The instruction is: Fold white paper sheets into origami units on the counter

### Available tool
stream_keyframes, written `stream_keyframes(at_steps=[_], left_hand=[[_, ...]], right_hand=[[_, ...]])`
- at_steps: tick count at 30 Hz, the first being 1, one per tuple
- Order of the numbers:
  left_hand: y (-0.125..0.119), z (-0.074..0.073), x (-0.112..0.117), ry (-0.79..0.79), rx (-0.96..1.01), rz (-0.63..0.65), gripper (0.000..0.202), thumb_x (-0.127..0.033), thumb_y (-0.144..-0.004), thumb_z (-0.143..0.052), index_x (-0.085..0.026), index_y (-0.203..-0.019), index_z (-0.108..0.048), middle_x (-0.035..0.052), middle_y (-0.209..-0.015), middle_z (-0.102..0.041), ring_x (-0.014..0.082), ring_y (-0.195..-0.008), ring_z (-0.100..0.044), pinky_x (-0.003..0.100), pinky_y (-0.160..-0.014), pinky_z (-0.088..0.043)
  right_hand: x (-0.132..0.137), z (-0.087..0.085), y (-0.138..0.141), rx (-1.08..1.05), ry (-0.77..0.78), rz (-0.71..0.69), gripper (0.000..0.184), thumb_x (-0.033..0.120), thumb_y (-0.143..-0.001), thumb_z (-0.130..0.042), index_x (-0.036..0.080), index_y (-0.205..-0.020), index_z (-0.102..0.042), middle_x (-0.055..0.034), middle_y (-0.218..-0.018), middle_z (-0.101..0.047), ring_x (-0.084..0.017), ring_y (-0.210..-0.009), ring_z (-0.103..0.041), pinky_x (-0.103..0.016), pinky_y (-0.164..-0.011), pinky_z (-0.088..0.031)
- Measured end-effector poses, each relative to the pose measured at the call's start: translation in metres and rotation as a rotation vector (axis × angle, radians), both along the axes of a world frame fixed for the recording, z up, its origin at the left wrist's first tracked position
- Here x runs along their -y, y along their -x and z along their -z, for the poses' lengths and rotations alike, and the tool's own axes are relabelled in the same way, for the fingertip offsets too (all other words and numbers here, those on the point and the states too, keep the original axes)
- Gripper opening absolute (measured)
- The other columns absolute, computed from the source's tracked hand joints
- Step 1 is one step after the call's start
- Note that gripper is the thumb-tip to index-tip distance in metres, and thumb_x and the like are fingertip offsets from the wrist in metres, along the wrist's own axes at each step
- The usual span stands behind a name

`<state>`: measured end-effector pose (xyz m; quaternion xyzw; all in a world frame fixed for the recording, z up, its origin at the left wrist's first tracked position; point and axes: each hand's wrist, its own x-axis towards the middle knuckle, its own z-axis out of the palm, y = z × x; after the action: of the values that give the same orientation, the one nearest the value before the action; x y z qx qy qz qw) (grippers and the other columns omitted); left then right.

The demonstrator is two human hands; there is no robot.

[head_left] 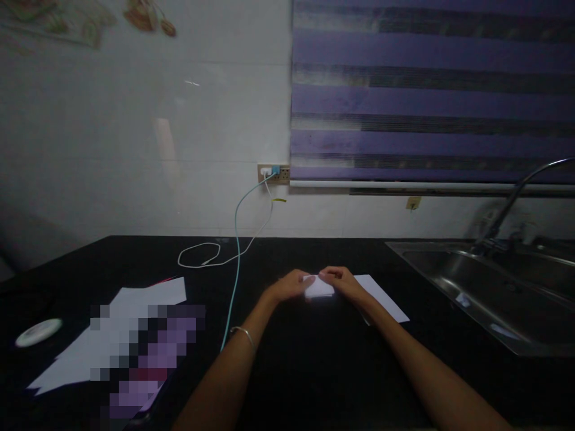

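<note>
A small piece of white paper [319, 288], apparently folded, is between my two hands, just above or on the black countertop [305, 371]. My left hand [291, 285] pinches its left edge, thumb on top. At its upper right edge, my right hand [341, 281] grips it with fingers and thumb close together. Partly behind my right forearm lies a larger sheet of white paper [381, 299], flat on the counter. The fingers under the small paper are hidden.
Several white sheets [157, 294] lie at the left, near a blurred-out purple item [166, 353] and a white roll or disc [38, 333]. A teal cable [236, 257] and a white cable [197, 265] run from the wall socket [274, 173]. A steel sink [467, 299] with a faucet [507, 209] is at right.
</note>
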<state>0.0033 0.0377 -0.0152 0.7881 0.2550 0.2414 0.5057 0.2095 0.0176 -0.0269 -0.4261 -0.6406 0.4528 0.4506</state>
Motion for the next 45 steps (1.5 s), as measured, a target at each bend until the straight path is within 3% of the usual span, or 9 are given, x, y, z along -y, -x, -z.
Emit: stream_keyframes(at_steps=[7, 12, 18, 25, 29, 36, 45], left_hand=[[0.001, -0.003, 0.004, -0.029, 0.001, 0.084, 0.052, -0.055, -0.089, -0.040, -0.010, -0.077, -0.063, 0.0053, -0.069, -0.062, 0.0126, -0.063, -0.055, 0.023, -0.062, -0.040], [0.003, -0.003, 0.002, 0.012, 0.010, 0.024, 0.053, -0.058, -0.088, -0.039, -0.011, -0.081, -0.061, 0.0049, -0.066, -0.062, 0.0120, -0.058, -0.056, 0.022, -0.056, -0.038], [0.003, -0.003, 0.002, -0.023, -0.001, -0.036, 0.056, -0.059, -0.089, -0.036, -0.011, -0.071, -0.059, 0.0040, -0.057, -0.060, 0.0110, -0.051, -0.054, 0.021, -0.052, -0.037], [0.002, 0.008, -0.006, -0.016, 0.002, -0.097, 0.061, -0.059, -0.090, -0.030, -0.009, -0.074, -0.061, 0.0044, -0.056, -0.059, 0.0106, -0.046, -0.051, 0.022, -0.048, -0.037], [0.000, 0.011, -0.007, -0.053, 0.009, -0.103, 0.060, -0.058, -0.091, -0.030, -0.010, -0.073, -0.060, 0.0034, -0.056, -0.059, 0.0113, -0.048, -0.053, 0.023, -0.052, -0.039], [-0.002, 0.000, 0.005, -0.015, 0.047, -0.066, 0.054, -0.059, -0.088, -0.038, -0.011, -0.078, -0.060, 0.0014, -0.061, -0.057, 0.0106, -0.053, -0.051, 0.023, -0.055, -0.038], [-0.001, 0.007, -0.003, -0.063, -0.039, -0.095, 0.060, -0.064, -0.088, -0.028, -0.013, -0.066, -0.053, -0.0027, -0.046, -0.047, 0.0077, -0.041, -0.041, 0.020, -0.047, -0.033]], right_hand=[[-0.002, 0.005, -0.003, 0.085, -0.035, -0.016, 0.034, 0.049, -0.070, -0.070, 0.015, -0.075, -0.069, -0.0035, -0.066, -0.065, -0.014, -0.058, -0.056, -0.024, -0.051, -0.039], [-0.002, 0.004, -0.007, 0.058, -0.058, 0.029, 0.034, 0.048, -0.071, -0.070, 0.014, -0.078, -0.071, -0.0056, -0.070, -0.068, -0.015, -0.059, -0.057, -0.026, -0.053, -0.040], [-0.001, 0.003, -0.009, 0.056, -0.026, 0.061, 0.034, 0.048, -0.070, -0.070, 0.014, -0.075, -0.072, -0.0040, -0.063, -0.066, -0.013, -0.053, -0.053, -0.025, -0.050, -0.036], [0.000, 0.001, -0.009, 0.084, -0.031, 0.056, 0.034, 0.046, -0.075, -0.065, 0.013, -0.080, -0.072, -0.0043, -0.066, -0.066, -0.013, -0.055, -0.053, -0.024, -0.052, -0.037], [-0.002, 0.001, -0.008, 0.083, -0.043, 0.072, 0.031, 0.043, -0.074, -0.067, 0.012, -0.077, -0.071, -0.0033, -0.063, -0.064, -0.012, -0.054, -0.051, -0.023, -0.051, -0.034], [0.004, -0.002, 0.000, 0.037, -0.029, -0.026, 0.031, 0.044, -0.074, -0.068, 0.012, -0.074, -0.070, -0.0027, -0.063, -0.063, -0.012, -0.055, -0.052, -0.023, -0.052, -0.035], [-0.001, 0.000, -0.002, -0.032, -0.045, 0.080, 0.034, 0.046, -0.072, -0.070, 0.012, -0.073, -0.071, -0.0033, -0.060, -0.063, -0.013, -0.053, -0.052, -0.024, -0.050, -0.034]])
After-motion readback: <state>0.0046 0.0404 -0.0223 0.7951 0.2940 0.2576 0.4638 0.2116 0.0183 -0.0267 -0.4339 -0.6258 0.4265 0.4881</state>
